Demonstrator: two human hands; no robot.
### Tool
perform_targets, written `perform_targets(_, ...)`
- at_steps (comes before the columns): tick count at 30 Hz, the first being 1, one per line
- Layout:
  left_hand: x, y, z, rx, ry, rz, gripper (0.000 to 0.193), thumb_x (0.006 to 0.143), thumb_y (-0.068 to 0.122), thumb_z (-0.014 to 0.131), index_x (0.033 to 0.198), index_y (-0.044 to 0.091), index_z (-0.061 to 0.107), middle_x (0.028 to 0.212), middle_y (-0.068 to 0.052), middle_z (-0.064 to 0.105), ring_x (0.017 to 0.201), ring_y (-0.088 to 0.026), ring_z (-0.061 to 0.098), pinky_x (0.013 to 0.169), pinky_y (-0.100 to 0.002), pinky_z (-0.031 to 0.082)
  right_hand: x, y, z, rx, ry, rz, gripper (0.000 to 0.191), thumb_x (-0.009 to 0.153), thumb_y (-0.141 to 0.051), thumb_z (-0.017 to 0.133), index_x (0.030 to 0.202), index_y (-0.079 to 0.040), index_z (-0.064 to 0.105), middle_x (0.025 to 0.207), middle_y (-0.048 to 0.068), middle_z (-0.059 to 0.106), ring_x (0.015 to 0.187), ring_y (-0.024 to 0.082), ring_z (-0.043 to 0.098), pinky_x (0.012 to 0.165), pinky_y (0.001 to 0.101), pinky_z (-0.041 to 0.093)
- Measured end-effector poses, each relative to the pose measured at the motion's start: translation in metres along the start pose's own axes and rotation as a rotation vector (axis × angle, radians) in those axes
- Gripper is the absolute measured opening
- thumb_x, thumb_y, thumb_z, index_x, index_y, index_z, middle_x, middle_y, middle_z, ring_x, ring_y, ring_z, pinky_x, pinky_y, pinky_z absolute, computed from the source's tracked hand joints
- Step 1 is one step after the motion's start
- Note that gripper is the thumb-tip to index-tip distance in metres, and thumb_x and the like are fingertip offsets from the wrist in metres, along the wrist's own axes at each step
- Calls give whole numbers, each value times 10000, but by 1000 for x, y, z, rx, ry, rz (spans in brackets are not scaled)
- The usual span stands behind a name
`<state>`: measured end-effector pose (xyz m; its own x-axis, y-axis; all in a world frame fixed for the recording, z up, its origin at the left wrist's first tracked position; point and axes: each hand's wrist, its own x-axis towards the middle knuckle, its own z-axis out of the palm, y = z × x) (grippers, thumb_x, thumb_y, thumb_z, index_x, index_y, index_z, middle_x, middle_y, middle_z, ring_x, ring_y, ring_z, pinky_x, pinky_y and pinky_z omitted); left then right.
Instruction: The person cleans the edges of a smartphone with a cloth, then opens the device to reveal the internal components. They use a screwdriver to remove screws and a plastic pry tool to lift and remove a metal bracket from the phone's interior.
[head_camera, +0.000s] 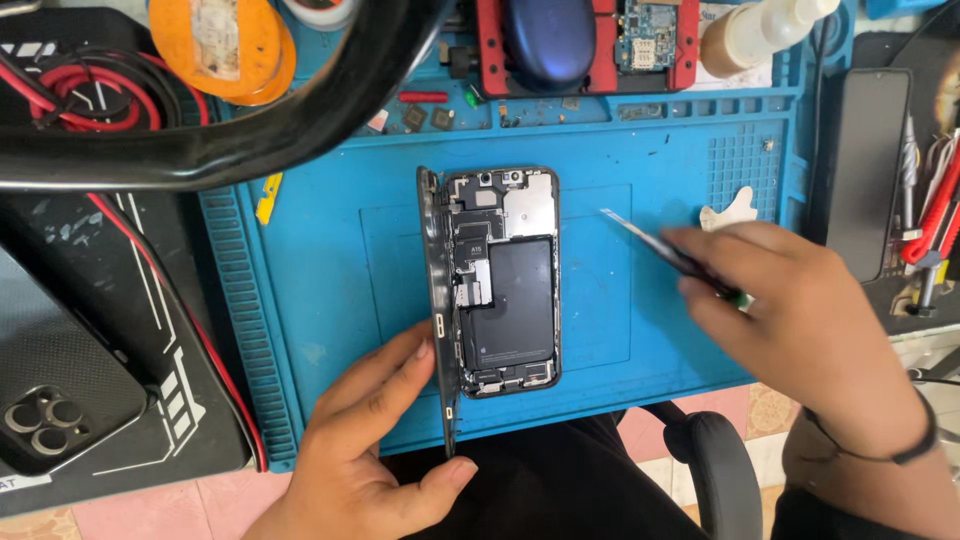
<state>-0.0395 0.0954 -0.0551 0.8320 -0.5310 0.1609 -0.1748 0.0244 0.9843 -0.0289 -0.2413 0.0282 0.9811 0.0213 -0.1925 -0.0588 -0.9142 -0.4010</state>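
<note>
phone (510, 280): opened, lying mid blue mat (320, 300) on the surface | screen (437, 300): on edge along phone's left side | left hand (370, 440): pinching screen's lower edge, below phone | right hand (790, 320): gripping tweezers (650, 243), right of phone, clear of it

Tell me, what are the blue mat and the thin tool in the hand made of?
The blue mat looks like soft rubber or silicone: matte, with moulded ridges and little trays. The thin tool in the right hand looks like shiny metal at its tip, though it is blurred. The left hand steadies the opened phone, whose inside seems to be dark metal plates.
</note>
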Motion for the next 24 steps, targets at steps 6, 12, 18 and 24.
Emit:
perform_targets(6, -1, -2, 0, -11, -3, 4, 857, 880, 246, 839, 1609, 109, 410, 1613, -275, 488, 1536, -408, 518, 1282, -492, 418, -30, 15, -13, -24, 21, 189, 271, 813, -66, 720, 1081, -41, 754, 900, 93, 708, 673, 191, 640, 578, 300, 512)
perform_targets(12, -3, -3, 0, -8, -3, -16, 859, 861, 250, 842, 1595, 105, 421, 1606, -274, 488, 1537, -409, 502, 1281, -495, 402, -35, 15, -5, -10, 2, 158, 258, 774, -85, 744, 1030, -66, 777, 838, 76, 683, 651, 197, 626, 551, 308, 490)
perform_targets(18, -3, -2, 0, -25, 5, -5, 848, 868, 221, 842, 1598, 94, 429, 1619, -273, 484, 1552, -406, 498, 1299, -495, 390, -27, 9, 3, -19, 13, 189, 251, 760, -72, 753, 1010, -69, 780, 823, 83, 675, 589, 216, 602, 536, 330, 468)
perform_targets(24, -2, -1, 0, -13, 0, -13, 869, 848, 224, 848, 1594, 105, 420, 1612, -271, 480, 1542, -405, 494, 1286, -494, 390, -27, 12, 3, 90, 86, 130, 245, 803, -53, 741, 1048, -37, 742, 878, 82, 685, 691, 194, 650, 593, 305, 486)
